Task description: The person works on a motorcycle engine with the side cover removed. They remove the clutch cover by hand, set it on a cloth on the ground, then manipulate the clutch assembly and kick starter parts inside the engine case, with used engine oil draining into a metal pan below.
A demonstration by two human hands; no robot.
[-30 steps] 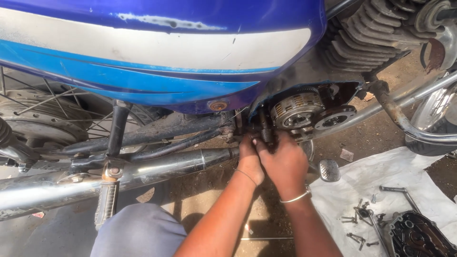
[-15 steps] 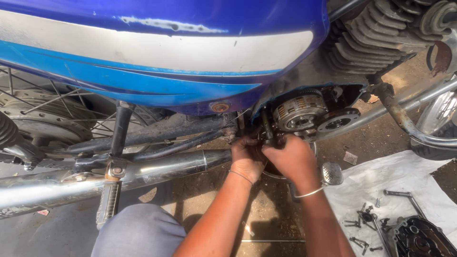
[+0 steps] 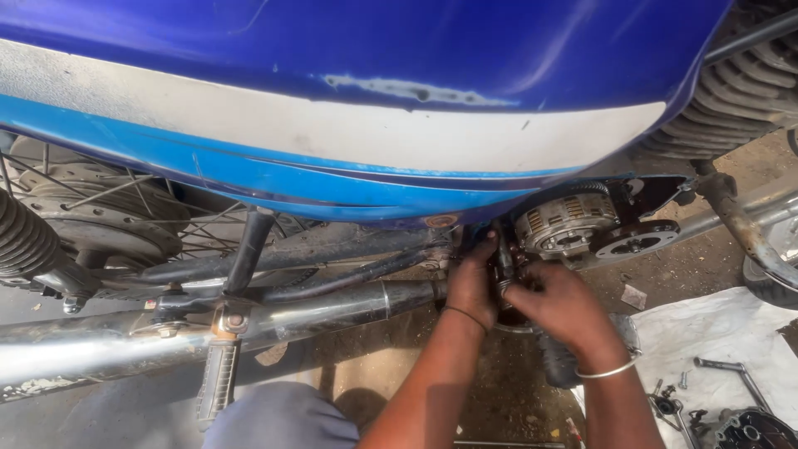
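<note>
Greasy dark shaft piece [image 3: 504, 264] just beside the exposed clutch [image 3: 566, 223] is what I'm gripping with both my left hand [image 3: 474, 285] and right hand [image 3: 555, 305], engine cover off, bolts [image 3: 670, 397] lying on the white cloth [image 3: 706, 333] beyond, reassembly seemingly remaining.

No packages, labels, signs or screens in view, only unmarked motorcycle bodywork across the top of the frame, bare metal parts at centre, plain white cloth at lower right, nothing printed anywhere
</note>
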